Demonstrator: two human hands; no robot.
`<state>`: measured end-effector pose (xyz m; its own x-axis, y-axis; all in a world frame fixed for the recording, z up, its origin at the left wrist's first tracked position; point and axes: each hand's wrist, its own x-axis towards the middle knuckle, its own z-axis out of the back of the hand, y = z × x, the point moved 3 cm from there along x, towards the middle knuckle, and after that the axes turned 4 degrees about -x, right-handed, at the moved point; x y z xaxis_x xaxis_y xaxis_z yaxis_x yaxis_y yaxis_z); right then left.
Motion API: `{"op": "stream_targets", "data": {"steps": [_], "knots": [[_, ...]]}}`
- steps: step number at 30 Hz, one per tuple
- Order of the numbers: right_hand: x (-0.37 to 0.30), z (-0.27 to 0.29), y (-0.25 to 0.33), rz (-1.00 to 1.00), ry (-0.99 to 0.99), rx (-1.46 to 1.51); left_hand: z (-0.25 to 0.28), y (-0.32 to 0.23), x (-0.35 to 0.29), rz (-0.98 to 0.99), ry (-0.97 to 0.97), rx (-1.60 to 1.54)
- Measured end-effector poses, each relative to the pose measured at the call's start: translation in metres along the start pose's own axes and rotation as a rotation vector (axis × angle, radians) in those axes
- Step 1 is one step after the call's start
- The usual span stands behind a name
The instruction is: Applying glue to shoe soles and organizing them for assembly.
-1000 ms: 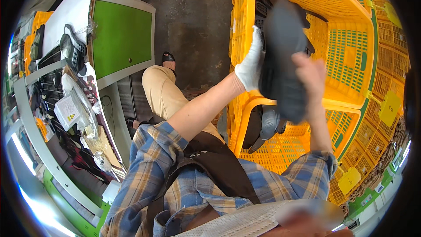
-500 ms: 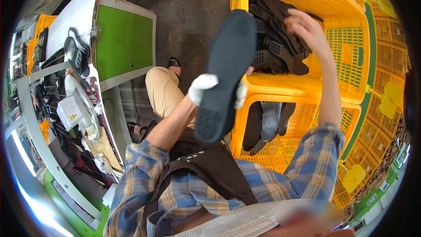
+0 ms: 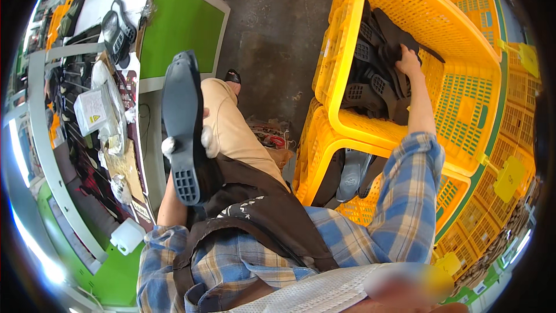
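My left hand (image 3: 209, 142), in a white glove, is closed around a black shoe sole (image 3: 182, 101). That sole is upright over my lap, its gridded heel toward me, and the palm behind it is hidden. My bare right hand (image 3: 410, 62) reaches into the upper yellow crate (image 3: 399, 134), fingers closed on the edge of a dark shoe sole (image 3: 391, 53) in the pile. Several other black soles (image 3: 365, 90) lie heaped around it, some with gridded heels showing.
A lower yellow crate (image 3: 307, 182) nearer me holds a few soles (image 3: 351, 179). On my left stands a green-panelled cabinet (image 3: 184, 26), with black soles (image 3: 117, 32) on its white top. A cluttered shelf with a white box (image 3: 92, 111) is beside it.
My left hand has swung left, away from the crates, and the held sole now shows its gridded heel side. My right hand has lowered into the upper crate onto a sole.
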<state>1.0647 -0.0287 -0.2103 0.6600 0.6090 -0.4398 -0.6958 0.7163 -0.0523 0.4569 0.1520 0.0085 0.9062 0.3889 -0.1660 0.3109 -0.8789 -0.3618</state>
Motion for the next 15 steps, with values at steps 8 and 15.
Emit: {"op": "stream_targets", "data": {"steps": [8,15], "knots": [[-0.172,0.135,0.048,0.183,-0.074,0.824,-0.012,0.032,0.095,0.013,0.004,0.126],[-0.342,0.196,0.228,0.657,-0.457,0.574,-0.025,0.08,0.141,0.106,0.088,0.178]]}}
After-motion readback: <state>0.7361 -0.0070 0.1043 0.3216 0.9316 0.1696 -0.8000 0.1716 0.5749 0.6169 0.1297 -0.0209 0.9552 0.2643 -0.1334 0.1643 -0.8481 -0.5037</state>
